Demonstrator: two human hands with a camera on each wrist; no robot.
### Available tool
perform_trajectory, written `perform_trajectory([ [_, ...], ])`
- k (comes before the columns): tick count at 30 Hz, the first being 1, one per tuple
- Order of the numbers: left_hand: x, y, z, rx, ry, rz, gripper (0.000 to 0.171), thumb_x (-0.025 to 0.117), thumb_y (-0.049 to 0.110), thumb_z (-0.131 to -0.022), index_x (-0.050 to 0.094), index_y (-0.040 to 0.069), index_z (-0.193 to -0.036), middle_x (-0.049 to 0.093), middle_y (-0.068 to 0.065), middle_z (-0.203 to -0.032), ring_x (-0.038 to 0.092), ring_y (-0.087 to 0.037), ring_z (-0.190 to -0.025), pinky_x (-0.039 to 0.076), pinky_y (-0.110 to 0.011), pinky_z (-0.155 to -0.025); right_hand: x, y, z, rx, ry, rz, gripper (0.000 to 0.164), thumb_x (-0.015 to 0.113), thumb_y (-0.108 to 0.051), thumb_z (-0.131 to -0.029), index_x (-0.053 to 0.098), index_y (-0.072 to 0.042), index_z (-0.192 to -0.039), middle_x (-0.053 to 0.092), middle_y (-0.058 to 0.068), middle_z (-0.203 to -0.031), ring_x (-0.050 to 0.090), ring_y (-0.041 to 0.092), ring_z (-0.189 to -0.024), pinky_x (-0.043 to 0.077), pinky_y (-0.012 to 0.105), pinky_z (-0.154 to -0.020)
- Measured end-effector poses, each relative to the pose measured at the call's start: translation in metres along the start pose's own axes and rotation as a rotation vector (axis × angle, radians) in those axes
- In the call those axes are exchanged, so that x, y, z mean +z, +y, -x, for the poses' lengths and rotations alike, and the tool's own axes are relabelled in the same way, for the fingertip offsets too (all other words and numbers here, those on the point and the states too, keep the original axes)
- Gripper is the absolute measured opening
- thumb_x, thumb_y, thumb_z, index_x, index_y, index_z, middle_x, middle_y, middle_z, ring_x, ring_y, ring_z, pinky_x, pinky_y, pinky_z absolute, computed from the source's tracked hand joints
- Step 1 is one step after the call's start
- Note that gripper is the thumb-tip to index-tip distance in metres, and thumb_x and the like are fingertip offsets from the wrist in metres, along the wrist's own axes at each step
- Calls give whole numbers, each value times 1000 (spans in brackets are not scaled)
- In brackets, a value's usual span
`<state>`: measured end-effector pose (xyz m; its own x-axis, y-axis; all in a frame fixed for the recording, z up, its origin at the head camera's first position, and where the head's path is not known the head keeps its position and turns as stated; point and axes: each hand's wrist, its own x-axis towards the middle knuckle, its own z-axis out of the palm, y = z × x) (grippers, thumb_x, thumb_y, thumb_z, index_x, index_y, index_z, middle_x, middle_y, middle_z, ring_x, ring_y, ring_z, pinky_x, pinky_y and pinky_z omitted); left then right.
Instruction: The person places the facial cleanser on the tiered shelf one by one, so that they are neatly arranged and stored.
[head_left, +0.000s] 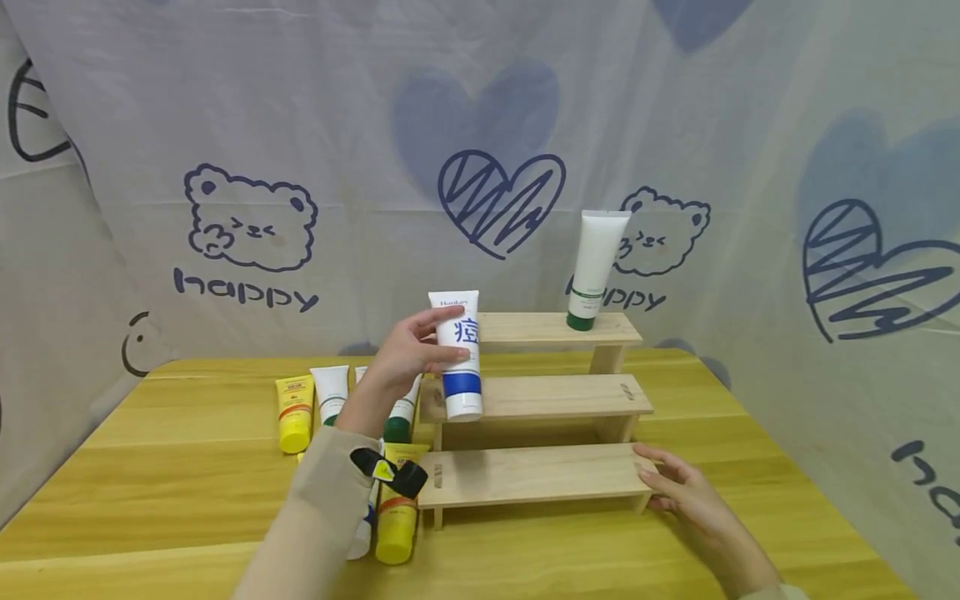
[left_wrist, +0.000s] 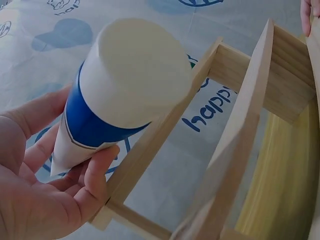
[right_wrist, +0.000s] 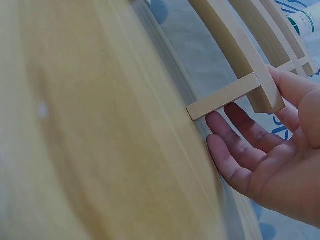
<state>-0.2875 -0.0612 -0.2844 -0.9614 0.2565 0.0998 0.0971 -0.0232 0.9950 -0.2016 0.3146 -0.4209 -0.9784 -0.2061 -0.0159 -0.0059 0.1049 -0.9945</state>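
Note:
My left hand [head_left: 401, 354] grips a white squeeze tube [head_left: 459, 354] with a blue band and blue lettering. The tube is upright, cap down, in front of the wooden tiered rack's upper steps. In the left wrist view, the tube's white cap [left_wrist: 145, 70] faces the camera, and thumb and fingers [left_wrist: 100, 172] wrap its body. At the right end of the rack's lowest step [head_left: 536, 475], my right hand [head_left: 690, 496] holds the board's corner. In the right wrist view, the thumb lies at the board and the fingers [right_wrist: 235, 145] curl by the support leg [right_wrist: 225, 97].
On the top step [head_left: 517, 327], a white tube with a green cap [head_left: 597, 267] stands at the right. Left of the rack, several tubes lie on the wooden table [head_left: 187, 467], among them a yellow tube [head_left: 294, 412] and another yellow tube [head_left: 397, 517]. A printed cloth [head_left: 360, 208] hangs behind.

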Motion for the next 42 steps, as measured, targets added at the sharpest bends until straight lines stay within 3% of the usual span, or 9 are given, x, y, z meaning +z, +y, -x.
perform_trajectory([
  [3,7,5,-7,-3,36,3,57,68,-4,-75,52,16,-125,48,-12,-118,49,-25,-97,48,-25,-62,-1,0,0,-9,-8,8,33,55,-14,-89,54,-22,-121,54,6,-98,56,16,-82,49,29,-69],
  [7,15,9,-17,43,66,15,57,68,-5,-74,53,16,-124,50,-11,-115,51,-24,-91,48,-26,-60,-1,0,0,-24,-15,-2,35,54,-12,-89,52,-17,-124,56,5,-99,57,16,-83,49,29,-69],
  [17,32,24,-36,297,144,40,58,68,-10,-71,53,10,-123,53,-13,-113,53,-23,-89,49,-33,-71,0,1,0,17,25,-43,31,53,-10,-89,57,-26,-116,52,4,-103,55,17,-86,48,29,-69],
  [23,38,35,-42,398,233,-64,57,71,-7,-68,56,11,-120,53,-9,-112,50,-22,-86,48,-32,-71,-1,3,0,-16,1,-41,33,53,-9,-90,54,-19,-121,53,6,-101,56,18,-86,49,29,-69],
  [31,47,31,-57,660,381,-212,52,73,-10,-63,60,2,-112,53,-17,-107,49,-24,-86,46,-33,-70,0,6,-3,4,39,-84,29,58,-13,-87,59,-29,-111,53,5,-104,56,18,-85,49,27,-68],
  [35,52,27,-63,703,391,-266,50,73,-11,-63,61,1,-110,51,-17,-112,50,-25,-95,47,-33,-74,1,6,-3,4,59,-91,30,59,-11,-86,60,-27,-111,53,5,-104,57,18,-83,49,27,-67],
  [42,55,23,-67,717,360,-294,49,72,-13,-63,61,1,-109,49,-18,-118,50,-27,-101,50,-34,-74,0,4,-2,15,60,-74,31,59,-12,-86,59,-23,-115,52,5,-105,57,18,-84,49,27,-68],
])
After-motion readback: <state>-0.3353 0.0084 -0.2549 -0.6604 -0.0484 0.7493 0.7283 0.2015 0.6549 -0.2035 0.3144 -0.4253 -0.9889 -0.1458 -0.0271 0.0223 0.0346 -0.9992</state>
